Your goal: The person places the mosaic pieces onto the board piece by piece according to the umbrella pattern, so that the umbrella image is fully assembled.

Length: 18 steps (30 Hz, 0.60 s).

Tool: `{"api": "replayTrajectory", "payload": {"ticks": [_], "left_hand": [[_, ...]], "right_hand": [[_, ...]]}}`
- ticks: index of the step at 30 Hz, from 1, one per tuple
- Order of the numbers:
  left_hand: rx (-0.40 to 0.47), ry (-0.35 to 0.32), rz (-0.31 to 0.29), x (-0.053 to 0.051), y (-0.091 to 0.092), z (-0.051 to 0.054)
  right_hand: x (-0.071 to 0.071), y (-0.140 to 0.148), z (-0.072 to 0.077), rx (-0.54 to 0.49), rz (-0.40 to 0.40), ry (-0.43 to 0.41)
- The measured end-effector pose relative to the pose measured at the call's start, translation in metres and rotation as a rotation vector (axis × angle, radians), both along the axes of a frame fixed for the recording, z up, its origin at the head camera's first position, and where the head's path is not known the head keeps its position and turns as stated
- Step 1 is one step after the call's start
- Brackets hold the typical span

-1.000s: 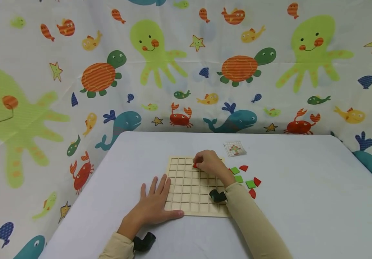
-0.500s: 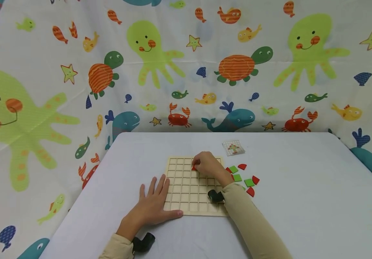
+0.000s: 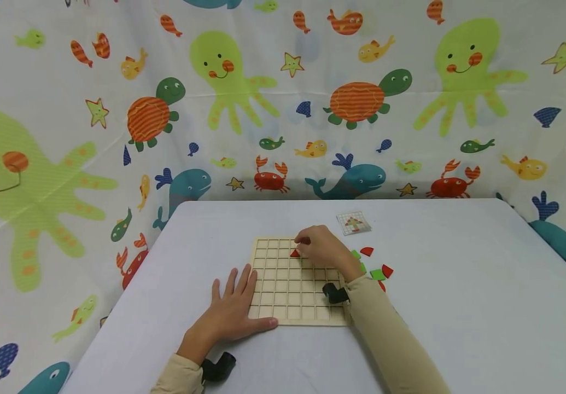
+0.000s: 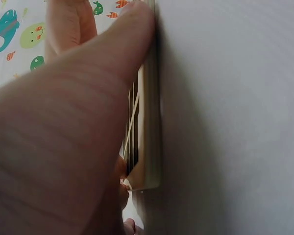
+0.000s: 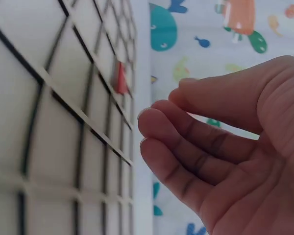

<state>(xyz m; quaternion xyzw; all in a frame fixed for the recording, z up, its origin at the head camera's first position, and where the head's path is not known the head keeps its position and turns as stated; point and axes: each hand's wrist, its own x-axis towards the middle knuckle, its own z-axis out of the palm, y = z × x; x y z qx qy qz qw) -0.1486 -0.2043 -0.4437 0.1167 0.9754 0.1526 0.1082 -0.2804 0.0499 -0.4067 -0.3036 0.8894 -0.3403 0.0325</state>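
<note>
A wooden grid board with square cells lies on the white table. One red triangular tile sits in a cell near its far edge; in the right wrist view the same red tile stands apart from the fingertips. Just beside that tile hovers my right hand, fingers loosely bent and holding nothing. My left hand rests with spread fingers at the board's left edge, its thumb along the near left corner. In the left wrist view the thumb and wrist cover much of the board's edge.
Right of the board lie several loose tiles, among them a red quarter-round tile and a green tile; my right forearm hides some. A small pattern card lies behind the board. A printed curtain hangs beyond the table.
The fingers of my right hand have let go of the red triangular tile and lifted slightly off it, to the right. My left hand has stayed in place.
</note>
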Motion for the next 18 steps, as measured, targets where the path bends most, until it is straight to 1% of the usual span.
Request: {"api": "replayTrajectory", "payload": {"ticks": [4, 8, 13, 18], "left_hand": [[0.001, -0.004, 0.001, -0.001, 0.003, -0.002], [-0.001, -0.011, 0.010, 0.000, 0.002, -0.001], [0.008, -0.011, -0.001, 0.000, -0.001, 0.002], [0.018, -0.018, 0.000, -0.002, 0.001, 0.000]], "right_hand": [[0.005, 0.022, 0.010, -0.030, -0.017, -0.012], [0.010, 0.048, 0.015, -0.006, -0.052, -0.027], [0.009, 0.081, 0.014, 0.022, -0.108, -0.018], [0.005, 0.104, 0.014, 0.048, -0.158, -0.042]]}}
